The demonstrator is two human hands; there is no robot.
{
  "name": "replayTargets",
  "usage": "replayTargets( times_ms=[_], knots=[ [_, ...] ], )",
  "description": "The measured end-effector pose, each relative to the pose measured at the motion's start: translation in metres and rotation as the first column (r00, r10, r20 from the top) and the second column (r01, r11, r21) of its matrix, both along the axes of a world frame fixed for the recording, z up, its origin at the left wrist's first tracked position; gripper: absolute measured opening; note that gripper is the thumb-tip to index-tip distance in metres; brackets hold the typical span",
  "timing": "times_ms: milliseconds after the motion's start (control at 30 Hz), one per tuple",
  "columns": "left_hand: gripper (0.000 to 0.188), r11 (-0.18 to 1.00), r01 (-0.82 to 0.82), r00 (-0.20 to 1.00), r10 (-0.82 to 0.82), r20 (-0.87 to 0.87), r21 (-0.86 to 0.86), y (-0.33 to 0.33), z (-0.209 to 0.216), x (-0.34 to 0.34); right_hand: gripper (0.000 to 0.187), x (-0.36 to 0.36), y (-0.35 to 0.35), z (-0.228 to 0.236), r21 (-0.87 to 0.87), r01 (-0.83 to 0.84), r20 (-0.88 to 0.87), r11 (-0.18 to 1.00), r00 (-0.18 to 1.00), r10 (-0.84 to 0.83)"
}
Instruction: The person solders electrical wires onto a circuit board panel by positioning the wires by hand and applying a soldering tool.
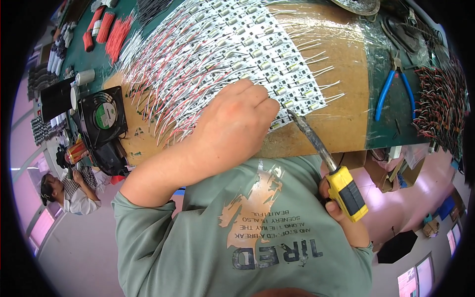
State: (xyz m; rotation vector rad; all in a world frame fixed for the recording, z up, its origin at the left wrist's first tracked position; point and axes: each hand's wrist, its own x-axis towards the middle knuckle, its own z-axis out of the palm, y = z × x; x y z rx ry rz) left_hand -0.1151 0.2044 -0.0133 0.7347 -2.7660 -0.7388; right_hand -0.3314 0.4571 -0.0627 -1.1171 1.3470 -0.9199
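A panel of small white circuit boards (257,47) lies on the brown work surface (341,126), with rows of thin red and white wires (163,101) fanning out from it. My left hand (240,119) rests over the panel's near edge, its fingers curled closed. Whatever they pinch is hidden beneath the hand. In my right hand (335,210) is a soldering iron with a yellow and black handle (348,194), gripped from below and partly behind the handle. Its tip points up and left, at the near corner of the panel close to my left fingers, and seems to touch a board there.
Blue-handled pliers (396,89) lie on the green mat at right, beside a heap of red and black wires (440,101). A black fan (104,118) stands at left. Red wire bundles (118,39) lie at far left, a spool (358,5) at the back. Another person (79,195) is at left.
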Motion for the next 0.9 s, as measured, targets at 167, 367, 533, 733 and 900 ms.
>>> replayTargets(
  times_ms=[167, 367, 533, 733, 900],
  knots=[
    [0.009, 0.997, -0.021, 1.0, 0.02, -0.01, -0.075, 0.007, -0.001, 0.0, 0.05, -0.006, 0.013, -0.003, 0.034, -0.011, -0.028, 0.999, 1.0, 0.012],
    [0.013, 0.998, -0.029, 0.999, 0.031, 0.042, -0.059, 0.018, 0.001, -0.003, 0.054, -0.007, 0.018, -0.002, 0.001, 0.003, -0.054, 1.0, 0.999, -0.003],
    [0.011, 0.995, -0.069, 0.996, 0.073, 0.053, -0.07, 0.02, 0.001, -0.007, 0.052, -0.001, 0.012, 0.004, -0.034, 0.034, -0.054, 0.999, 0.998, -0.036],
    [0.009, 0.993, -0.089, 0.995, 0.092, 0.036, -0.078, 0.021, -0.002, -0.011, 0.05, 0.0, 0.014, 0.0, -0.036, 0.05, -0.046, 0.998, 0.998, -0.052],
    [0.008, 0.993, -0.074, 0.996, 0.078, 0.036, -0.097, 0.02, 0.0, -0.011, 0.049, 0.006, 0.014, -0.001, -0.046, 0.082, -0.016, 0.996, 0.996, -0.082]
  ],
)
